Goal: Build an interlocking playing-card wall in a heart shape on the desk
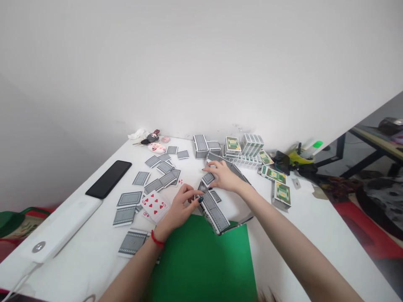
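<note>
A hollow frame built of folded playing cards (215, 212), with grey patterned backs outward, stands on the table and partly on a green mat (204, 264). My left hand (178, 207) pinches at its left corner, thumb and index finger close together. In my right hand (225, 176), between thumb and fingers, is a small folded playing card (208, 179), held just above the left side of the frame. Another grey-backed card (216, 196) shows inside the frame. To the left lie loose folded cards (129, 198) and a face-up heart card (154, 205).
Card blocks (200, 147) and stacked card boxes (252, 144) stand by the wall. More green-and-yellow boxes (281, 195) lie right. A black phone (108, 179) and a white power strip (67, 228) are left; a yellow holder (300, 158) sits at the right.
</note>
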`<action>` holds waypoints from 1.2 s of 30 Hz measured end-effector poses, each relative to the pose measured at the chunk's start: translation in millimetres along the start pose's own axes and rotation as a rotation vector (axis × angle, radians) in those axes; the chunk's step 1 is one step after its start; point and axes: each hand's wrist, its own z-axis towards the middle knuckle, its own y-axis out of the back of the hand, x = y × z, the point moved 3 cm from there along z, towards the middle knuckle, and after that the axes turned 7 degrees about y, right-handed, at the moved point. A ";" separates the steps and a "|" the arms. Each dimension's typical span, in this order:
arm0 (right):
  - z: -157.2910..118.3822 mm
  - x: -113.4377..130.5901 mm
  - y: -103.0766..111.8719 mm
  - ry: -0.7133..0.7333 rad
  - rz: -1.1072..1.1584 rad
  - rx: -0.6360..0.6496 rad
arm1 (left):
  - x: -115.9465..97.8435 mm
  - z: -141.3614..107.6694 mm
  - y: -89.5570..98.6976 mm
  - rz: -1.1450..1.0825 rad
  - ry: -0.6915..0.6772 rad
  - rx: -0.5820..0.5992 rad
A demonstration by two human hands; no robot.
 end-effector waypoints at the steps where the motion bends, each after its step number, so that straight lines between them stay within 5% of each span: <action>1: 2.2 1.5 2.8 0.043 -0.034 0.042 | 0.7 1.1 0.3 -0.010 0.005 -0.042; 5: 12.3 3.0 13.4 0.160 -0.063 0.169 | 6.2 6.8 -1.8 -0.109 0.058 -0.128; 10: 29.1 -8.0 18.8 0.068 -0.001 0.256 | 13.8 12.2 -8.1 -0.236 0.143 -0.133; 23: 36.0 -15.5 20.8 0.015 0.114 0.237 | 12.7 30.4 -2.8 -0.253 0.238 -0.172; 36: 23.1 -23.1 18.2 0.046 0.189 0.161 | -7.8 60.6 -8.4 0.098 0.203 0.100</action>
